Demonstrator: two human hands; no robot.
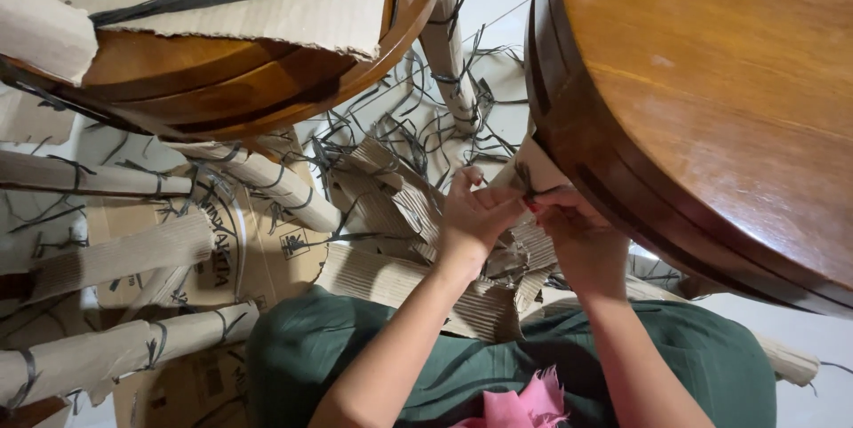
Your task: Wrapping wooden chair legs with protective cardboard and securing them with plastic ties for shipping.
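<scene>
At far left, several furniture legs wrapped in corrugated cardboard [115,255] and tied with black plastic strapping lie across flattened boxes on the floor. Above them sits a round wooden table top [222,81], partly covered by torn cardboard. Loose black strapping [426,126] is scattered over the pale floor at centre. My left hand [471,215] is pinched closed on the cardboard wrap [533,166] around a table leg, fingers curled tight. Just beside it, touching, my right hand [577,224] grips the same wrap where a black strap crosses it. Directly right, a second round wooden table [711,99] overhangs my hands. My green dress fills the bottom.
</scene>
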